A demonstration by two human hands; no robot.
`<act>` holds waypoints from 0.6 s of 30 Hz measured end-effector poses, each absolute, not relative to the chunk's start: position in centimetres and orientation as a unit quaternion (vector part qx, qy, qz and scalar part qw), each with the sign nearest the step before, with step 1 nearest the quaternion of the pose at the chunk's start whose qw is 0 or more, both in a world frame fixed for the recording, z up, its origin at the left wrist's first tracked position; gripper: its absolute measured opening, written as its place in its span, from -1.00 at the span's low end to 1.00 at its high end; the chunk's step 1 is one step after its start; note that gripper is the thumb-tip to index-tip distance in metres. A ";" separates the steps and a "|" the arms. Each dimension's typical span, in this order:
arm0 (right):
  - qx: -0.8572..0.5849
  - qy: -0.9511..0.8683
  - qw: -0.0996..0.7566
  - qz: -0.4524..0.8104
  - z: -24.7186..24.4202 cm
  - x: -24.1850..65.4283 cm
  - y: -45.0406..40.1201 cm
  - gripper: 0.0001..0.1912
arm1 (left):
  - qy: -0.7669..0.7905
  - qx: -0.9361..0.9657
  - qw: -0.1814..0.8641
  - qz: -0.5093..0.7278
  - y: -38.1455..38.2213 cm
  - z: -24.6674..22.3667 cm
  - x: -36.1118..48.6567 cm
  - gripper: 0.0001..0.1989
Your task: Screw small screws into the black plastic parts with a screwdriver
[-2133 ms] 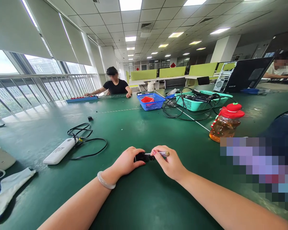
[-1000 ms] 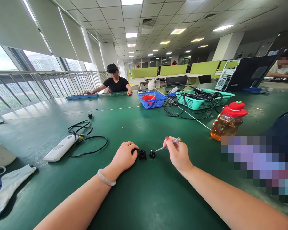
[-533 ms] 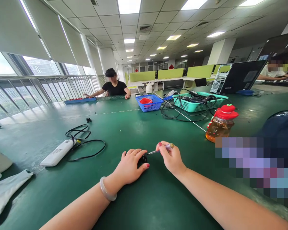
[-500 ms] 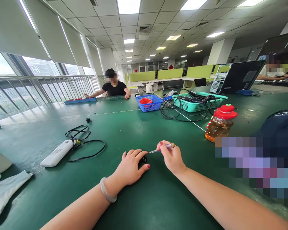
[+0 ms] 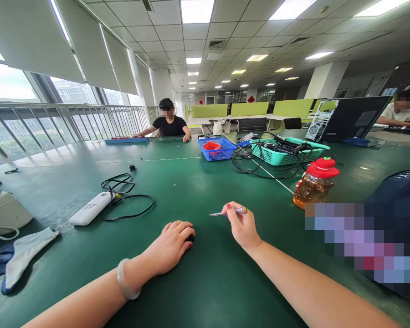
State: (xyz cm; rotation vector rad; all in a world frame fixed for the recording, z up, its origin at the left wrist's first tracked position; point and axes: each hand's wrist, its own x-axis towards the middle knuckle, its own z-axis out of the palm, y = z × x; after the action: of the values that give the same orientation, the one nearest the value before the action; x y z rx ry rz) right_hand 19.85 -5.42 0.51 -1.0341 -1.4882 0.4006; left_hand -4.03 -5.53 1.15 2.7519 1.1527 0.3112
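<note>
Resting low over the green tabletop [image 5: 205, 282], my left hand [image 5: 174, 246] has its fingers curled round a small black object [image 5: 190, 238]. Most of that object is hidden under the fingers, so its kind does not show. A pale bangle circles the left wrist. My right hand [image 5: 244, 228] pinches a slim screwdriver [image 5: 217, 214] with a thin metal shaft and a gold-coloured end cap. Its tip points left, above the table and apart from the black object.
At left lie a white power bank [image 5: 92, 208] with a black cable [image 5: 145, 197] and a blue-white glove [image 5: 29, 253]. Ahead stand a blue basket [image 5: 218, 152] and a teal basket [image 5: 276, 157] of cables. A red-lidded bottle [image 5: 312, 187] stands right. A person [image 5: 169, 123] sits across.
My left hand has moved left and toward me with the black object, away from the screwdriver tip. The right hand keeps its hold on the screwdriver. The view has shifted slightly.
</note>
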 end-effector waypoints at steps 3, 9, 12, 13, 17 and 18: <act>-0.443 -0.650 0.591 0.179 0.4 19.7 -5.4 -0.57 | 0.434 0.894 0.062 0.091 -6.3 1.1 -8.7 -0.78; -0.448 -0.668 0.572 0.159 0.1 19.6 -5.1 -0.54 | 0.521 0.848 0.009 0.098 -5.7 0.6 -19.5 -0.69; -0.448 -0.683 0.561 0.139 0.0 19.4 -5.1 -0.50 | 0.536 0.837 -0.010 0.111 -5.1 0.3 -23.2 -0.64; -0.447 -0.689 0.555 0.134 0.0 19.4 -5.1 -0.50 | 0.540 0.833 -0.015 0.118 -4.9 0.2 -24.0 -0.63; -0.451 -0.708 0.531 0.116 -0.1 19.3 -5.2 -0.50 | 0.549 0.819 -0.017 0.164 -4.7 0.3 -25.2 -0.59; -0.452 -0.710 0.528 0.113 -0.1 19.3 -5.2 -0.50 | 0.551 0.814 -0.011 0.182 -4.9 0.5 -25.2 -0.59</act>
State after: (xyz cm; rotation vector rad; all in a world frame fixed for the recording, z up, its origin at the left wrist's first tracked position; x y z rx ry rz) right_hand 19.31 -5.18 -0.11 -1.0791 -1.6975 0.2692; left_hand -25.18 -4.85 0.47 2.5762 1.7430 0.5773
